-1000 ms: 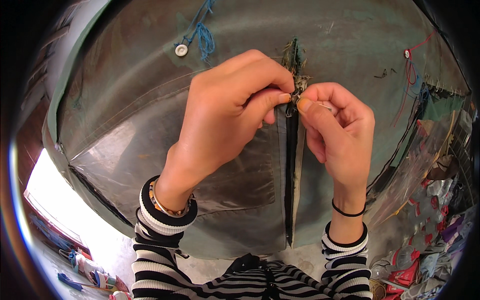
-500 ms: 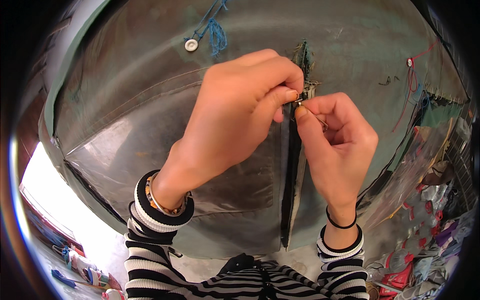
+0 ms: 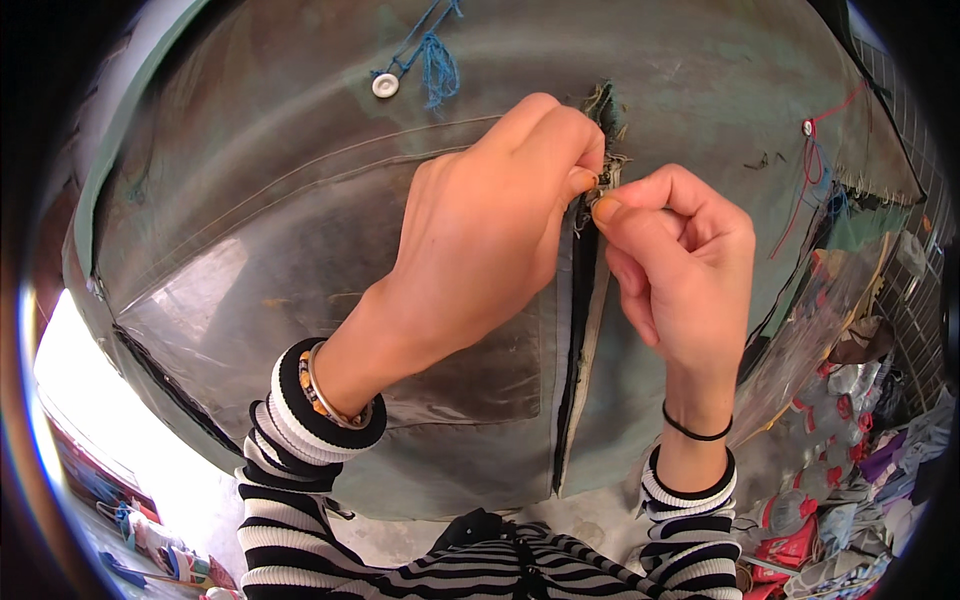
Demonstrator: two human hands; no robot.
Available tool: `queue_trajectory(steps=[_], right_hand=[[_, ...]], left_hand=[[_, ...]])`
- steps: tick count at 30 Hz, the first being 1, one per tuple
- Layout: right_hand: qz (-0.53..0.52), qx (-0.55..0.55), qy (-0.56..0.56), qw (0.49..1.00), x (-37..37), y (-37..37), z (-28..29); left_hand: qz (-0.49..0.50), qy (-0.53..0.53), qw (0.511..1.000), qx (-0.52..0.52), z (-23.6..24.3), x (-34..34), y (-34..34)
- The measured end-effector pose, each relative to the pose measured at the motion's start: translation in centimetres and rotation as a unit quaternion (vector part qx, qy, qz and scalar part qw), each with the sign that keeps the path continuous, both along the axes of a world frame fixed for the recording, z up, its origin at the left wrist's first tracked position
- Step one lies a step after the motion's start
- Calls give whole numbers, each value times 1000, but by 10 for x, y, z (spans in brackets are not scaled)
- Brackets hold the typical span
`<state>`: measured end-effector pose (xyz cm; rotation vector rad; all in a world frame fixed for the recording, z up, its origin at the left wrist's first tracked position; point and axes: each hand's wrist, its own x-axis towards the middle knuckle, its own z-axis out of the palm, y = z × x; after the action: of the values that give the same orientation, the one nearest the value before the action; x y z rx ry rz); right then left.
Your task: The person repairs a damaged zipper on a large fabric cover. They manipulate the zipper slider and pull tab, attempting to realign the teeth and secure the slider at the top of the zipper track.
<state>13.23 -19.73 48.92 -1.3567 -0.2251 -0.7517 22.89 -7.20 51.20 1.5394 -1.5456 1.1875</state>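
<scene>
A large greenish-brown cover with a clear plastic window stretches in front of me. Down its middle runs an opened zipper, its dark and pale strips parted and its upper end frayed. At that frayed end, my left hand pinches the zipper's edge between thumb and forefinger. Close against it on the right, my right hand is also closed in a pinch on the zipper, with its lower fingers curled. The fingertips nearly touch and mostly hide the small part between them.
A white button with blue string hangs at the upper left of the cover. Another small button with red thread sits at the right. Plastic bottles and cloth are heaped at the lower right; other items lie lower left.
My right hand has moved up slightly and its lower fingers have uncurled a little. The thin metal piece that showed under its fingers is no longer visible. My left hand keeps its pinch.
</scene>
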Motion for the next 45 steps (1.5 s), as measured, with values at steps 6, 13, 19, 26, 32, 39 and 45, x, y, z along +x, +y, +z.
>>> queue_trajectory(steps=[6, 13, 19, 26, 32, 39, 45], right_hand=[[-98, -187, -35, 977, 2, 1, -3], [-105, -200, -45, 973, 2, -3, -6], [70, 90, 11, 993, 4, -3, 0], [73, 143, -22, 987, 19, 14, -21], [68, 84, 35, 994, 9, 4, -13], [117, 15, 54, 992, 5, -16, 0], [132, 21, 50, 990, 6, -21, -2]], left_hand=[[-12, -1, 1000, -19, -5, 3, 2], [-69, -8, 995, -66, -11, 6, -4], [-14, -4, 999, -40, -6, 5, -4], [-3, -32, 998, -54, -9, 7, -6], [-22, -41, 997, -55, -12, 14, -5], [-91, -18, 994, 61, 8, 14, 10], [-93, 15, 985, 142, 27, -5, 21]])
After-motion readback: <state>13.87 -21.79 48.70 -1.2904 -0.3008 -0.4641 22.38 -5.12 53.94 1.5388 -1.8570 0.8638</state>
